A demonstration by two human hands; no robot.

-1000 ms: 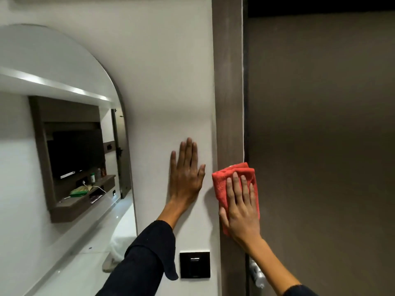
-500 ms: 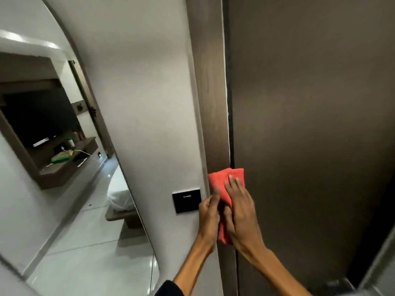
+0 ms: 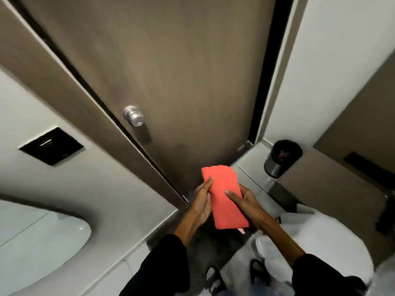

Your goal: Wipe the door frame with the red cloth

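The red cloth (image 3: 224,199) is folded into a long strip and held in front of me, off the door. My left hand (image 3: 202,201) grips its left edge and my right hand (image 3: 243,201) holds its right side with the fingers laid on top. The brown door frame (image 3: 70,90) runs diagonally from the upper left down to the floor just left of my hands. The closed brown door (image 3: 171,60) with a silver knob (image 3: 133,116) fills the middle of the view.
A black switch plate (image 3: 51,145) sits on the white wall left of the frame. A black waste bin (image 3: 282,158) stands on the floor at the right, by a brown cabinet (image 3: 342,178). White bedding (image 3: 310,242) lies at lower right. My feet in sandals (image 3: 235,274) show below.
The view has swung down from the upper frame toward the floor. The cloth has come off the frame, and both hands now hold it in front of me.
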